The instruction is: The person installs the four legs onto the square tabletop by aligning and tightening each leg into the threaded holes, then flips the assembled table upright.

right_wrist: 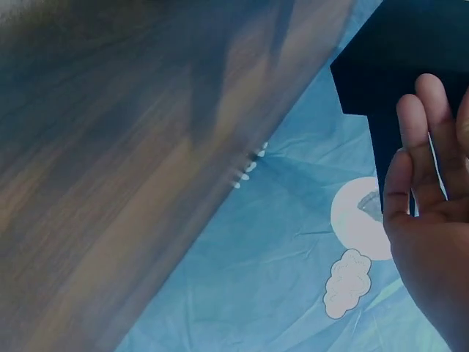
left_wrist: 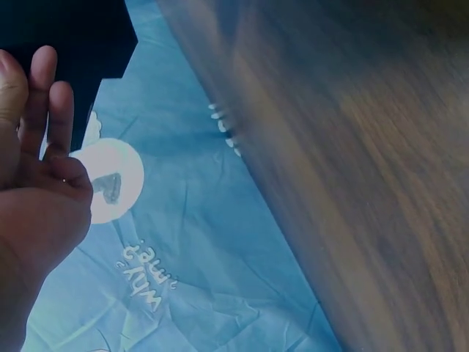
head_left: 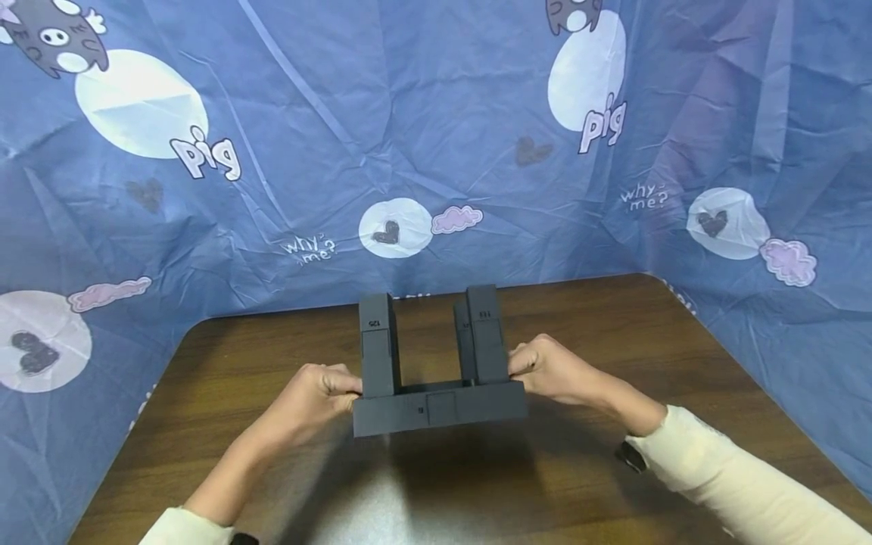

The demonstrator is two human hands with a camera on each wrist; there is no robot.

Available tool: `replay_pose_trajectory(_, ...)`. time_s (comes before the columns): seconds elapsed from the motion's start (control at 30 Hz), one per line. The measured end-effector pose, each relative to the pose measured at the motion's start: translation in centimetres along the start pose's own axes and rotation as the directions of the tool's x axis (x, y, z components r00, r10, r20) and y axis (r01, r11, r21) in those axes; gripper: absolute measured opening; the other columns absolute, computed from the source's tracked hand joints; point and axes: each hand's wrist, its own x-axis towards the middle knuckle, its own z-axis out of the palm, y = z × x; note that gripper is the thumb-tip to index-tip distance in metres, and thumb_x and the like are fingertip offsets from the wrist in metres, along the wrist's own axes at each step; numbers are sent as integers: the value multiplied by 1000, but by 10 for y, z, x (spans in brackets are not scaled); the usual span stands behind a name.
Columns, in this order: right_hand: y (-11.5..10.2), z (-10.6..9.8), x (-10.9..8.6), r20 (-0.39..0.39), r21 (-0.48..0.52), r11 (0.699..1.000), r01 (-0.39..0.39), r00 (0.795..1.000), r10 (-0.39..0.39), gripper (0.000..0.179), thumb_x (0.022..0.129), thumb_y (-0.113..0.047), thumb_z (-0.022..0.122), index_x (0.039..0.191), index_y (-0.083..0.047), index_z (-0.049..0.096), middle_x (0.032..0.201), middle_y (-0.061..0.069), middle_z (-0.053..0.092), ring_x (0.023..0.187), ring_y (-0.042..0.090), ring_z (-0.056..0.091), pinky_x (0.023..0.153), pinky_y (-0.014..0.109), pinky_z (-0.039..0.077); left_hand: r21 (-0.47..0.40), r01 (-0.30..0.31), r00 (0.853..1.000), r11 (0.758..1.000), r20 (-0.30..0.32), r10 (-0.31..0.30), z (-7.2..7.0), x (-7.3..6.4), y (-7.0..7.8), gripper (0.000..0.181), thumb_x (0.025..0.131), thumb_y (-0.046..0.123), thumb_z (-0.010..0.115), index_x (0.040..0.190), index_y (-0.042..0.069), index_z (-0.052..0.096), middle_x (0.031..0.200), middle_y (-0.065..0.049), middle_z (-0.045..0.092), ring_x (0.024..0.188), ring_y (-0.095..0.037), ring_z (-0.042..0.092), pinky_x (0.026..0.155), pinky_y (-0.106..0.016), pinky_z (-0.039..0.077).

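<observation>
A dark grey structure of rectangular blocks (head_left: 439, 409) is held up above the table, its shadow falling beneath it. One long bar crosses the near side, and upright blocks rise from it at left and right. Small printed numbers mark several faces. At the structure's left side my left hand (head_left: 313, 397) pinches it between thumb and fingers. My right hand (head_left: 555, 367) grips the opposite side in the same way. Both wrist views show fingers (left_wrist: 60, 114) against a nearly black part of it; the contact under the blocks is partly hidden.
A brown wood-grain table (head_left: 259, 356) lies below the hands. Blue wrinkled cloth (head_left: 450, 136) printed with pigs, hearts and lettering hangs behind it and along both sides.
</observation>
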Motion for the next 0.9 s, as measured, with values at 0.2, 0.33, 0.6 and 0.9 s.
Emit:
replay_pose_trajectory(0.2,0,-1,-5,18,85,991,-99,995,98,33,81,-11,76,52,-10,60,47,-2,45,53,2,37,81,32,41,-105,84,995,991,64,-78,0,1,3,14,82,19,75,95,15,79,83,9,71,82,-4,59,74,-23,47)
replay_pose_trajectory(0.33,3,-3,-9,33,156,978,-139,990,135,28,82,-5,73,56,-6,65,48,8,55,50,5,46,81,34,47,-133,106,993,985,69,-98,2,4,6,7,81,22,76,81,16,79,75,7,69,83,-8,59,74,-24,46)
replay_pose_trajectory(0.6,2,-6,-6,99,344,924,-168,985,142,24,79,17,51,70,5,70,63,20,66,52,19,62,57,29,50,-296,134,991,946,52,-124,2,3,9,7,79,-2,70,81,2,75,68,-2,64,65,-13,64,64,-30,53)
replay_pose_trajectory(0.9,1,-6,-6,121,388,900,-199,979,165,19,83,6,59,63,5,58,56,15,63,55,23,63,66,28,50,-350,198,980,916,87,-179,-2,1,10,20,88,10,66,91,-9,71,58,-6,65,60,-11,57,60,-25,46)
